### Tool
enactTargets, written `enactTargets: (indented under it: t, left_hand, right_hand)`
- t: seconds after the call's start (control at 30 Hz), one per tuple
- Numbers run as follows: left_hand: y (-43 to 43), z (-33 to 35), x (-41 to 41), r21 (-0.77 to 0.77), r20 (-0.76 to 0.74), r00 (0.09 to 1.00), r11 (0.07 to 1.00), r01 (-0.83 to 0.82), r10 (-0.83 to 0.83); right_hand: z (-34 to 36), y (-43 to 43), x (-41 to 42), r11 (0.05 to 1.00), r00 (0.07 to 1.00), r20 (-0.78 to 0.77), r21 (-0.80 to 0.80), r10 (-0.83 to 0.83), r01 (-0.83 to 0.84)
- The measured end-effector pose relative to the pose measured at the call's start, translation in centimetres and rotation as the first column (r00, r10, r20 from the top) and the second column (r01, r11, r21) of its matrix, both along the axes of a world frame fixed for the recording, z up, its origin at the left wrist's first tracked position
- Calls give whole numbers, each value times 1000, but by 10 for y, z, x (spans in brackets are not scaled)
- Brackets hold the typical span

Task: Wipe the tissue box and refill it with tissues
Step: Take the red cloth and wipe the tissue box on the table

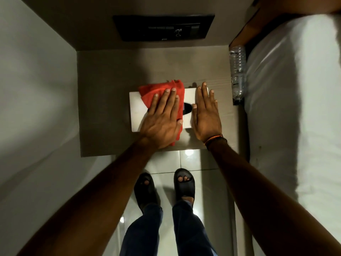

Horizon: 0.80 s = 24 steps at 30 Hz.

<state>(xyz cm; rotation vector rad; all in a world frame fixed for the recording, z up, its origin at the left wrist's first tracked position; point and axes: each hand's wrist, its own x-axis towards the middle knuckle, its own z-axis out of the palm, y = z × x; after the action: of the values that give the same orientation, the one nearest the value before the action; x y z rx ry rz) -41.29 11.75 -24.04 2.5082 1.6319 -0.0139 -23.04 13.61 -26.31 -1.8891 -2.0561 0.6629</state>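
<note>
A white tissue box lies flat on a grey bedside table, its dark oval slot showing between my hands. My left hand presses flat on a red cloth spread over the box's top, fingers together and pointing away from me. My right hand lies flat, fingers extended, on the right end of the box, holding nothing. No tissues show in the slot.
A clear plastic bottle lies in the gap between the table and a white-sheeted bed on the right. A black switch panel is on the wall behind. A white bed is on the left. My sandalled feet stand on glossy tiles.
</note>
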Motion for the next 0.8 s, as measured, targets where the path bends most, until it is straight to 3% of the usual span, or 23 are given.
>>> enactTargets:
  t: [0.4, 0.57, 0.8]
  left_hand:
    - [-3, 3, -81, 87, -111, 993, 995, 54, -44]
    - [-6, 3, -95, 33, -107, 994, 999, -4, 7]
    - [-7, -4, -39, 77, 43, 997, 995, -69, 66]
  right_hand:
    - [5, 0, 0, 1000, 1000, -2, -22, 4, -4]
    - [3, 0, 0, 1000, 1000, -1, -16, -3, 3]
    - [2, 0, -1, 1000, 1000, 9, -4, -16, 16]
